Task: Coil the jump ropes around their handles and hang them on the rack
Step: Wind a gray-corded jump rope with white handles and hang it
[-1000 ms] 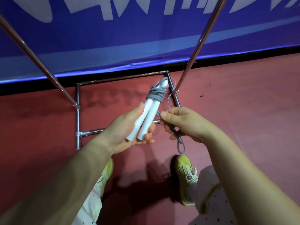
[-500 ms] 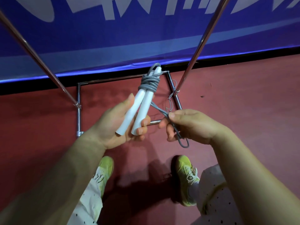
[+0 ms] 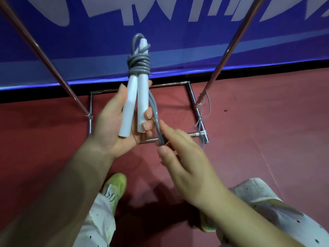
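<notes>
My left hand (image 3: 114, 125) grips two white jump-rope handles (image 3: 135, 104), held upright side by side. Grey rope (image 3: 139, 65) is coiled in several turns round their upper ends, and a small loop sticks out above the coil. A doubled strand of the same grey rope (image 3: 155, 118) hangs down to the right of the handles. My right hand (image 3: 185, 157) pinches that strand between thumb and forefinger just below my left fingers. The metal rack's two slanted poles (image 3: 229, 47) rise on either side, and its base frame (image 3: 191, 93) lies on the floor.
A blue banner with white lettering (image 3: 178, 41) backs the rack. The floor (image 3: 267, 131) is red. Thin loose cords (image 3: 204, 107) hang at the right pole's foot. My yellow-green shoes (image 3: 114, 186) and pale dotted trousers show below.
My left hand has raised the handles and turned them upright, bringing the coil up in front of the banner. My right hand has slid along the loose strand and now pinches it close to the handles.
</notes>
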`<action>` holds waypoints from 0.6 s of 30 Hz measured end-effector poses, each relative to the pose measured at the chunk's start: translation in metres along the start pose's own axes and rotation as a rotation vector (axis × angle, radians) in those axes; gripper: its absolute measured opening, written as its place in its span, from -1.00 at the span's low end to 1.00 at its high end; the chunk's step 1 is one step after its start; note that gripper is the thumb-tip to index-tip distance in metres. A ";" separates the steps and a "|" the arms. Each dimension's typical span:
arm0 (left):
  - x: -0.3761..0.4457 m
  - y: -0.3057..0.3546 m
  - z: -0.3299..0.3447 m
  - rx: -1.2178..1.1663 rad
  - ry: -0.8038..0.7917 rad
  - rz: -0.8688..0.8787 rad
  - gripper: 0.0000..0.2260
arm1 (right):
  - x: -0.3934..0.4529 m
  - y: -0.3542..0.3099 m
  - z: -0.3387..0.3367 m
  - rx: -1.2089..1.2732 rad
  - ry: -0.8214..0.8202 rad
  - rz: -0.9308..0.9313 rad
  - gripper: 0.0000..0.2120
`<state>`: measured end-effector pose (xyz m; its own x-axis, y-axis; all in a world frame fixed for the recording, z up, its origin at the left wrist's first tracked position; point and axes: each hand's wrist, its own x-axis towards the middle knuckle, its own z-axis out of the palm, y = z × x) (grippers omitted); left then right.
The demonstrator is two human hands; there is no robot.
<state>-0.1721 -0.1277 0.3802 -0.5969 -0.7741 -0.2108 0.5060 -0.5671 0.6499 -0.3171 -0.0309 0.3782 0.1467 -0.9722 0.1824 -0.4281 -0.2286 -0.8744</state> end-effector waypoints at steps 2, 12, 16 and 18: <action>0.002 0.002 -0.006 0.044 0.027 -0.047 -0.58 | 0.011 0.007 -0.002 0.373 -0.103 0.402 -0.79; 0.004 -0.006 -0.011 0.163 0.015 -0.201 -0.59 | 0.035 0.037 -0.027 0.666 -0.179 0.655 -0.74; 0.004 -0.010 -0.012 0.245 0.071 -0.216 -0.60 | 0.037 0.050 -0.036 -0.203 0.176 0.282 -0.81; 0.007 -0.012 -0.011 0.287 0.113 -0.208 -0.60 | 0.038 0.053 -0.037 -0.652 0.344 0.064 -0.73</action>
<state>-0.1754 -0.1291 0.3625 -0.5880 -0.6858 -0.4289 0.1761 -0.6261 0.7596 -0.3675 -0.0819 0.3558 -0.1379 -0.9210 0.3643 -0.8852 -0.0504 -0.4625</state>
